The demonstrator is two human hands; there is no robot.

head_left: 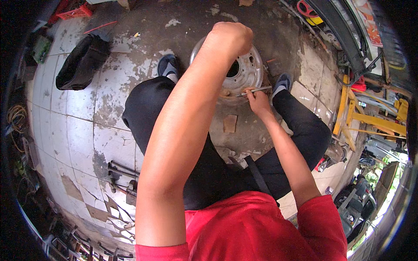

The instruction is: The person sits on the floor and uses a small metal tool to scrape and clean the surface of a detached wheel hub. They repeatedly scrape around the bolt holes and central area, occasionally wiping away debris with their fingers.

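Observation:
A silver steel wheel rim lies on the floor between my feet, partly covered by my raised left forearm. My left hand is closed in a fist above the rim's far side. Its back faces the camera, so whatever it may hold is hidden. At the rim's near right edge, my right hand grips a slim grey metal rod between thumb and fingers. The rod lies nearly level, with its left end close to the rim's edge; I cannot tell whether they touch.
A small brown flat piece lies on the floor nearer me. To the left are a black bag-like object and a red crate. Yellow metal stands are at the right. Dark metal tools lie beside my left leg.

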